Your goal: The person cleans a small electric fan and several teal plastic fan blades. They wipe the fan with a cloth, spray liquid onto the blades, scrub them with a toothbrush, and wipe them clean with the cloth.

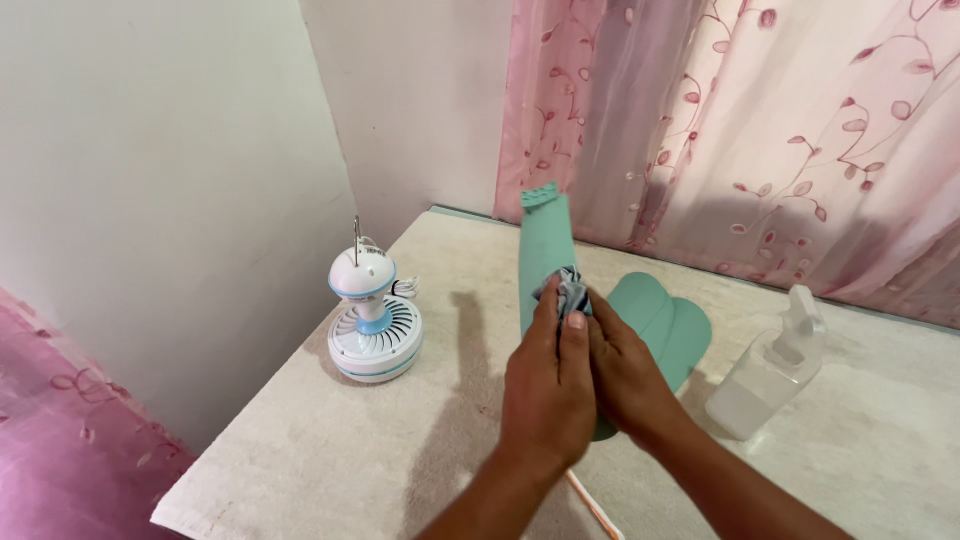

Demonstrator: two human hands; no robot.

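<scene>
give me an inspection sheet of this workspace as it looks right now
surface: pale speckled table, set into a corner.
job's things: teal fan blade piece held upright, with a small grey cloth pressed on it.
clutter: white and blue fan motor base at left; clear spray bottle at right, lying tilted; another teal blade flat behind the hands.
hands: left hand around the blade, thumb on the cloth; right hand gripping the blade beside it.
cables: white cord at the motor base; thin pale strip near the table's front edge, kind unclear.
surroundings: plain wall at left, pink flowered curtain behind.
</scene>
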